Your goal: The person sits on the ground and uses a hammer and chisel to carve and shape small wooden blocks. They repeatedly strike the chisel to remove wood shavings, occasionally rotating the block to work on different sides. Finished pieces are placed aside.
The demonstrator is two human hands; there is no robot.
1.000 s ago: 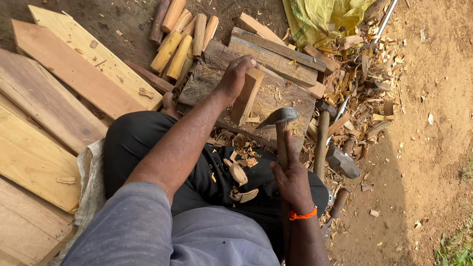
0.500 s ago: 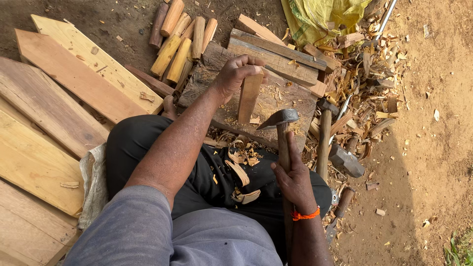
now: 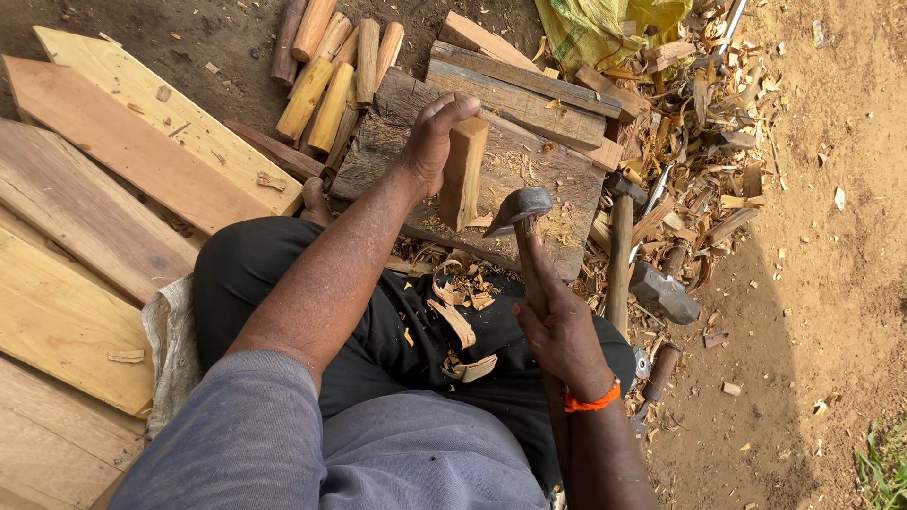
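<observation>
Sitting on bare earth beside a spread of pale planks, the person works over a broad, scarred chopping block that lies just beyond the knees. A stack of short round billets lies behind it, and a litter of shavings to its right. On the block a squared wood blank stands upright, its foot on the block's top. The left hand is clenched over the blank's upper end, steadying it. The right hand has its grip wrapped round the wooden handle of a small adze, whose metal head hangs just beside the blank's lower right face, apart from it as far as can be told. A hammer lies idle near the block.

This looks like the hewing step, between strokes. The next cut calls for a short, controlled blow down the blank's side, well below the steadying fingers.
</observation>
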